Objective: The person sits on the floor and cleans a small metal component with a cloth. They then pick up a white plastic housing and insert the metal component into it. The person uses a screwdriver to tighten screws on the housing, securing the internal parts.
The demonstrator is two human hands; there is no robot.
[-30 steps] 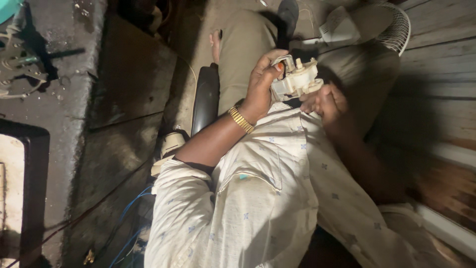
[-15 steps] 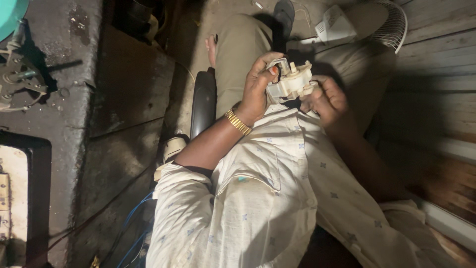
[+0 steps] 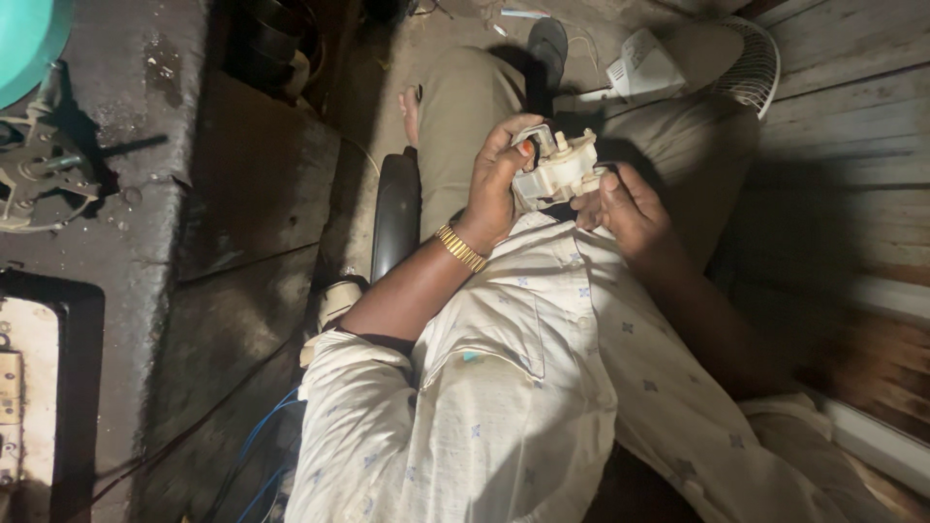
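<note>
— Starting from the left hand [image 3: 494, 189]: how is it seen to be set?

— It is wrapped around the left end of the part [image 3: 560, 167], a small off-white plastic piece with a moulded housing. The thumb is laid over the near top edge, and the fingers are curled behind, so the part is firmly grasped. A gold watch band [image 3: 459, 248] is worn at the wrist, and the forearm is angled up from the lower left.

— And the right hand [image 3: 620, 205]?

— It is held just beside the part's right end, with the fingertips touching the lower right corner. Whether that corner is pinched or only steadied cannot be told; the fingers are bent, not spread.

— Which way is the part laid between them?

— Its long axis is run roughly left to right across the lap, tilted slightly upward toward the right. It is kept above the shirt [image 3: 542, 368], in front of the chest, clear of the floor. The left hand is judged the carrier, being closed further around it; the right is placed at the free end.

— What is found further out?

— Beyond the hands, a white fan [image 3: 678, 63] is lying on the floor past the knees. A dark armrest [image 3: 395, 215] is seen beside the left forearm. On the desk [image 3: 126, 145] at far left, a bare motor [image 3: 34, 174] is resting, well apart from both hands.
</note>
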